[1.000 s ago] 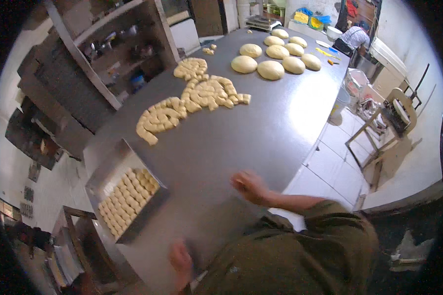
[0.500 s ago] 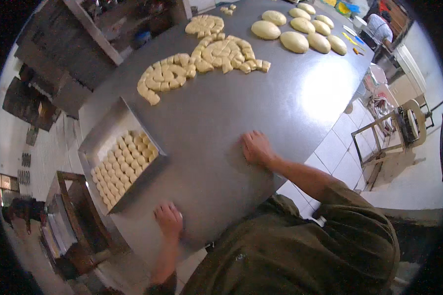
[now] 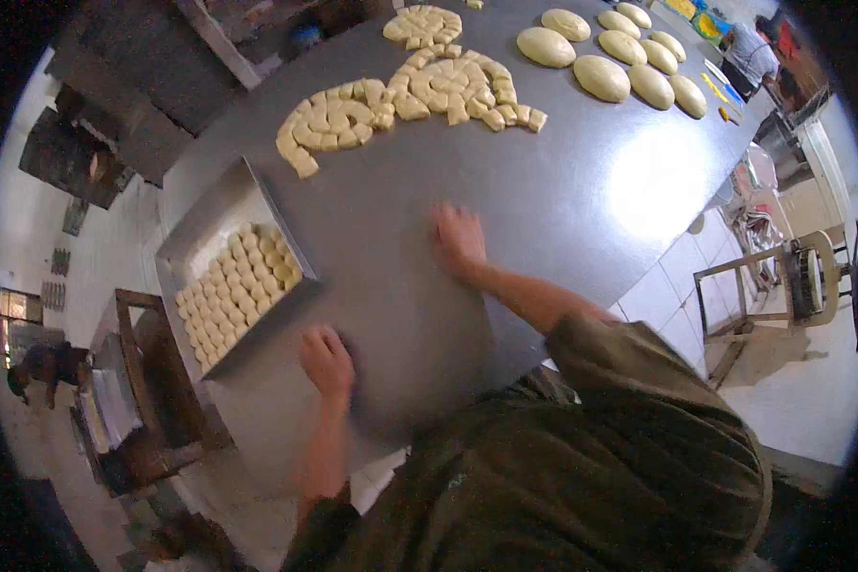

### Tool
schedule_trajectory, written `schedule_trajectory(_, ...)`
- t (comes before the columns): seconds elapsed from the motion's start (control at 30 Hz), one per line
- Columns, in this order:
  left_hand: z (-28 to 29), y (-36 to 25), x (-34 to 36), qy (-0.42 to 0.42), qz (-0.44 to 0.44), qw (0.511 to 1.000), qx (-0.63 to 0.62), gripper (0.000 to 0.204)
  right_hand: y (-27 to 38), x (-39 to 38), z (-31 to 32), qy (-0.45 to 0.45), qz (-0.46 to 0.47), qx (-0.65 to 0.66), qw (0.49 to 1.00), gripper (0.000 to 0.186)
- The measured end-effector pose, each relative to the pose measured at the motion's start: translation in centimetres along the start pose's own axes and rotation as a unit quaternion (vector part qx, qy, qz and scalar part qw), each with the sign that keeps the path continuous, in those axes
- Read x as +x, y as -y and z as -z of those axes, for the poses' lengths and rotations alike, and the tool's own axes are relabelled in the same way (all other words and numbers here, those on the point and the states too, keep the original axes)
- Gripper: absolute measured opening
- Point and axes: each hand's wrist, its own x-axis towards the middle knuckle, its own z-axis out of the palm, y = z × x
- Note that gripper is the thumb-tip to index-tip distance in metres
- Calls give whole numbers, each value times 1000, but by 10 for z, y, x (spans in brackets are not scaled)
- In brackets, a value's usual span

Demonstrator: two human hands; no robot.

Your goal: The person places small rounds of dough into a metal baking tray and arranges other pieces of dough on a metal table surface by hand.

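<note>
Left hand (image 3: 326, 360): above or on the near left part of the bench (image 3: 543, 195); fingers look curled, with nothing seen in the grip, but the palm is hidden, so I cannot tell whether it is empty.
Right hand (image 3: 459, 240): farther out over the bare middle of the bench, blurred; how its grip stands cannot be told, and no object shows in it.
Tray (image 3: 221, 212): ahead and to the left of the left hand, its near right corner close to that hand but apart from it; the right wall slants from far left to near right.
Dough balls (image 3: 236, 291): in close rows inside the tray, filling the near part, with bare metal at the far end.
Cut dough (image 3: 448, 84): straight beyond the right hand and well apart from it, spread mainly left to right, with one patch set back.
Dough rounds (image 3: 602, 78): ahead and to the right, farther from both hands than the bare middle.
Nearer hand: left for the tray, right for the cut dough.
</note>
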Motion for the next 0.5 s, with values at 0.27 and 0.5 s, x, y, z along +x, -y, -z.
schedule_trajectory(0.27, 4, 28, 1, -4, 30, 996, 90, 18, -13, 28, 36, -42, 116, 16, 992, 27)
schedule_trajectory(0.5, 28, 61, -82, -19, -19, 1000, 15, 20, -47, -14, 45, 75, 157, 84, 981, 33)
